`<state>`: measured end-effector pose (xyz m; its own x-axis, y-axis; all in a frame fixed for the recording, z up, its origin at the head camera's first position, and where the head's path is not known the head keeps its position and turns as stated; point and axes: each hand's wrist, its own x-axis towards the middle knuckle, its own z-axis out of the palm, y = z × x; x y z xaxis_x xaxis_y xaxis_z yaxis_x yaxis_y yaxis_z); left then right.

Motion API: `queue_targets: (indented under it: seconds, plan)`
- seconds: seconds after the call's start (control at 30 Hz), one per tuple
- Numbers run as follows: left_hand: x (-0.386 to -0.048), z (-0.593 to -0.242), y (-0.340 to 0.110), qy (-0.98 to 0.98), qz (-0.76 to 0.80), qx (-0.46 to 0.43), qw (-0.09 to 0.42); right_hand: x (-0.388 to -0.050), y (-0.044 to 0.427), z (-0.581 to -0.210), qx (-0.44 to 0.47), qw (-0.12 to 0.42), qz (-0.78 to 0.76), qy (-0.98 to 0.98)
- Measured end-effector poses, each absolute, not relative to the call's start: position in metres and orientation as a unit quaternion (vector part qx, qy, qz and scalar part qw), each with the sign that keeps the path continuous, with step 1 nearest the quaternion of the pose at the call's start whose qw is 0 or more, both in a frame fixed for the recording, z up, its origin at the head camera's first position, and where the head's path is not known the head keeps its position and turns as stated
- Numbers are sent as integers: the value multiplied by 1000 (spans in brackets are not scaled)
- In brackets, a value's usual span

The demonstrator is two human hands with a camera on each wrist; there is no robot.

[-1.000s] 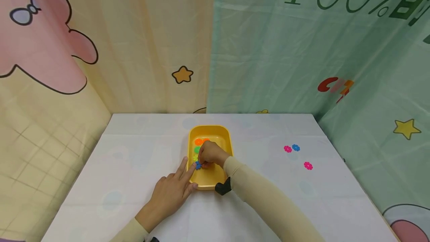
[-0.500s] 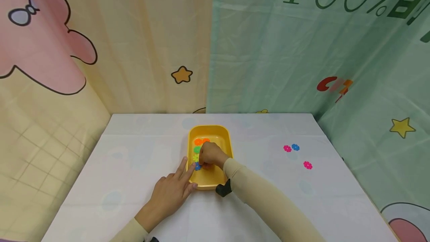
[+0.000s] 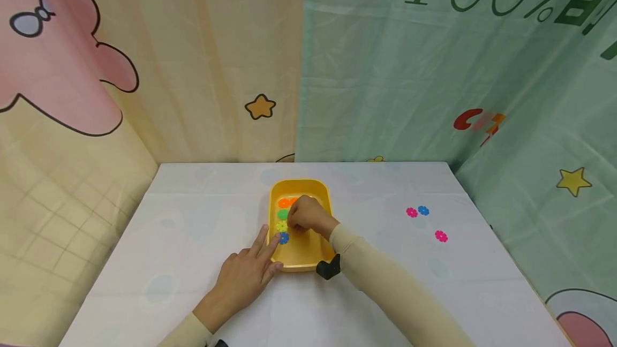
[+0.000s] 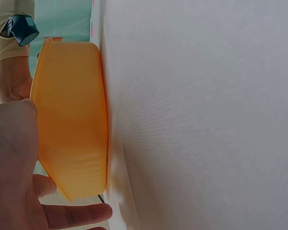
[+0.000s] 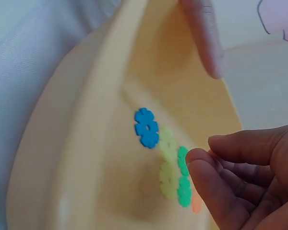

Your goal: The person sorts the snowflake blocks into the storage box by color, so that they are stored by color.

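Note:
The yellow tray point(image 3: 296, 266) holds flat flower-shaped pieces. In the right wrist view a blue piece point(image 5: 147, 128) lies beside two yellow pieces point(image 5: 168, 179), two green ones point(image 5: 184, 191) and part of an orange one point(image 5: 197, 200). My right hand point(image 3: 310, 216) is over the tray, fingers curled, thumb and index tips close together with no piece visible between them; it covers part of the rows in the head view. My left hand point(image 3: 242, 278) lies at the tray's left edge, fingers extended, one fingertip reaching over the rim near the blue piece.
On the white table point(image 3: 193, 218), right of the tray, lie a pink piece point(image 3: 412, 212) beside a blue one point(image 3: 423, 210), and another pink piece point(image 3: 441, 236) nearer the front. Printed curtains stand behind and on both sides.
My right hand has moved up and slightly right from beside the blue piece, its sleeve shifting along. My left hand stays at the tray's edge.

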<state>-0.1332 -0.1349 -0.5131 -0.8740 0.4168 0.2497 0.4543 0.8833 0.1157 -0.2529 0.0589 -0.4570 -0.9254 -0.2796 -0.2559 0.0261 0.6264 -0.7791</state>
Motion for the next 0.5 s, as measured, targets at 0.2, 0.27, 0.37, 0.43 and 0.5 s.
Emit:
queue_targets:
  seconds: [0.2,0.27,0.37,0.43,0.5]
  plan:
    - [-133,-513,-136,-964,-90,-225,108,-254,85,-440,-80,180,-490,849]
    - [-133,-513,-135,-964,-92,-223,109,-256,96,-433,-69,178,-497,846]
    - [-133,-514,-135,-964,-96,-222,109,-260,114,-425,-45,170,-501,848]
    - [-133,-513,-135,-964,-97,-222,108,-263,129,-422,-27,164,-511,843]
    - [-133,-513,-135,-964,-98,-222,108,-266,145,-421,-14,157,-519,840]
